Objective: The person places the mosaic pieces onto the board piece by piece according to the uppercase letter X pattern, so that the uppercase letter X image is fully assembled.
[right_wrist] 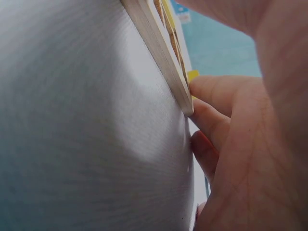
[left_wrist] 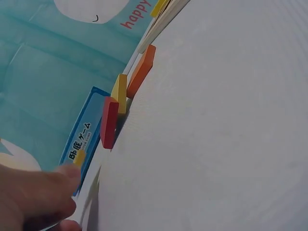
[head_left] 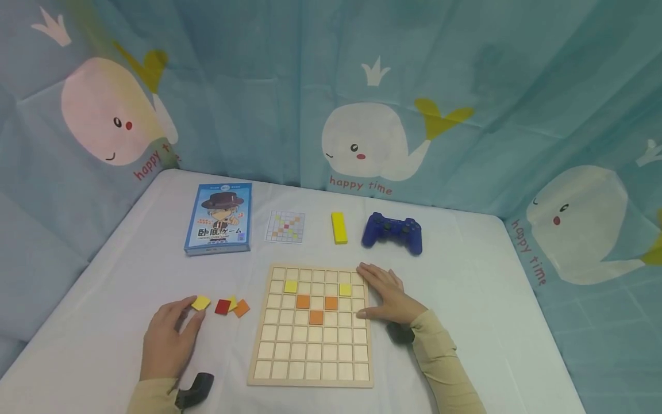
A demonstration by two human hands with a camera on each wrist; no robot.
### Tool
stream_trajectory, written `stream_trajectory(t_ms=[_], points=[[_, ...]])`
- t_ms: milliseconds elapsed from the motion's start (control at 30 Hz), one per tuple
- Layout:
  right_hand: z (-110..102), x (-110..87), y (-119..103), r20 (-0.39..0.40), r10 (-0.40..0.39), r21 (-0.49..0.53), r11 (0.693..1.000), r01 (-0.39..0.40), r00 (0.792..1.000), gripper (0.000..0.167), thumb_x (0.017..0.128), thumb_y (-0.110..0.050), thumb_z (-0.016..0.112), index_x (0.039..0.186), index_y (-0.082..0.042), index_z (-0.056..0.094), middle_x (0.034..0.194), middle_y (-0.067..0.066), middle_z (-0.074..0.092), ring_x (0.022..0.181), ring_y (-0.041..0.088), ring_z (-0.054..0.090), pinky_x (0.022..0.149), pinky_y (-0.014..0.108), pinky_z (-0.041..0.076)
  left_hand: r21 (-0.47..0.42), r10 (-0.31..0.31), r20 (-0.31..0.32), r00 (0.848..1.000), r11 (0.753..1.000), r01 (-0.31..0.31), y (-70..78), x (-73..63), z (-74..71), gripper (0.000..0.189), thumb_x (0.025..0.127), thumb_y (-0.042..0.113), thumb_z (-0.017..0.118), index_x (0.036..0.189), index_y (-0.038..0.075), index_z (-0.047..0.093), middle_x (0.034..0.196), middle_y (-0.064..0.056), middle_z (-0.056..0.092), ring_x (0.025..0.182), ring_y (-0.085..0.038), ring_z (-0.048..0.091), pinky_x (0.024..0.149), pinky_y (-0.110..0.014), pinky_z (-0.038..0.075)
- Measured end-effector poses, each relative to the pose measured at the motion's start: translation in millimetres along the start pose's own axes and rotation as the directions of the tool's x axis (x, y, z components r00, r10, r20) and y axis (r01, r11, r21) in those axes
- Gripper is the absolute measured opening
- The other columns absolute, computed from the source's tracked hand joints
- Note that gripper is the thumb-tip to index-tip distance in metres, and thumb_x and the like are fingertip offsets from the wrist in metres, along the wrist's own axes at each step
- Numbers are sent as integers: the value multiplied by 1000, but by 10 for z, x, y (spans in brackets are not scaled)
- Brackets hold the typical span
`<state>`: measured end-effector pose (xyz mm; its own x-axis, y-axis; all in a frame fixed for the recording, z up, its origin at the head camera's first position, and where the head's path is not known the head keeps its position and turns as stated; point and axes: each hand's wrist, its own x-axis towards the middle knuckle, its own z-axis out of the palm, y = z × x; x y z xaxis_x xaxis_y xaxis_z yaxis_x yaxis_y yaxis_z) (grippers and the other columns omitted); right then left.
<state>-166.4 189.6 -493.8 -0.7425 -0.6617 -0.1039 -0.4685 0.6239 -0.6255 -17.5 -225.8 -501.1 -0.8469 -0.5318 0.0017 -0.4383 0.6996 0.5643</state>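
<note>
My left hand pinches a yellow square tile between thumb and index finger, left of the board; in the left wrist view that yellow tile shows at the fingertips. Just right of it lie a red tile, a partly covered yellow tile and an orange tile. The wooden grid board carries yellow and orange tiles in a V shape in its upper rows. My right hand rests on the board's right edge, fingers at the top right corner and thumb lower down.
Behind the board lie a blue game box, a pattern card, a yellow block and a blue game controller. A teal curtain with whales hangs along the table's back and sides.
</note>
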Motion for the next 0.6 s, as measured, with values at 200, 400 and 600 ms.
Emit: stream_trajectory(t_ms=[200, 400, 600], points=[[4, 3, 14, 0, 6, -14, 1000, -6, 1000, 99, 76, -51, 75, 153, -19, 21, 159, -1, 17, 147, 24, 11, 116, 53, -3, -35, 20, -6, 1000, 999, -20, 131, -40, -52, 42, 91, 16, 65, 130, 7, 53, 125, -16, 53, 107, -32, 50, 89, -52, 45], [20, 19, 31, -2, 4, -16, 1000, -4, 1000, 100, 76, -52, 75, 153, -19, 22, 159, -1, 18, 147, 23, 12, 116, 53, -2, -54, 320, -96, 942, 944, -326, 352, -56, -162, 31, 83, 13, 74, 111, 6, 61, 106, -11, 63, 89, -24, 56, 66, -35, 46], [21, 18, 32, 1, 7, -9, 1000, -7, 1000, 100, 76, -52, 75, 153, -19, 22, 159, -1, 17, 147, 24, 11, 116, 53, -2, -100, 557, -131, 820, 816, -570, 622, -23, -150, 30, 75, 7, 80, 101, 9, 64, 91, -4, 64, 77, -15, 55, 61, -26, 45]])
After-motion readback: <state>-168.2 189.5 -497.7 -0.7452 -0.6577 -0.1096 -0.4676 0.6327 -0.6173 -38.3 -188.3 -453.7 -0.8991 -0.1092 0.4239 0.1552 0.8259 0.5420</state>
